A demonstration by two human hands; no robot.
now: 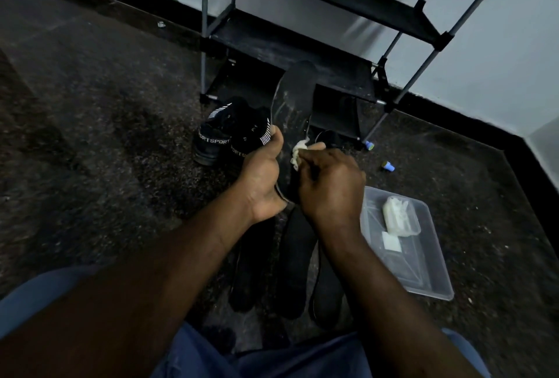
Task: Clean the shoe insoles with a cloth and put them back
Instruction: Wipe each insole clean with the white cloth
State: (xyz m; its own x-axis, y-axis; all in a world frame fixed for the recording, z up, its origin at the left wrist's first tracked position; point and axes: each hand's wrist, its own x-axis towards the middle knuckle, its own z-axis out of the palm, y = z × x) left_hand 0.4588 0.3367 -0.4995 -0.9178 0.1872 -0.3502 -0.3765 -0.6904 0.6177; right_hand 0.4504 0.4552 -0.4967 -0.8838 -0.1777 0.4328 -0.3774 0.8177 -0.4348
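My left hand (262, 176) grips the lower end of a black insole (292, 99), which stands upright with pale smears on its face. My right hand (331, 182) pinches a small white cloth (299, 151) against the insole's lower middle. Three more black insoles (295, 259) lie side by side on the floor below my hands. A pair of black sport shoes (225, 135) with white lettering stands just left of the held insole. Another dark shoe (329, 138) shows partly behind my right hand.
A black shoe rack (302, 45) with grey poles stands against the wall behind the insole. A clear plastic tray (423, 272) with white wipes (399, 216) lies on the floor to the right. Two small blue caps (388, 166) lie near the rack's foot.
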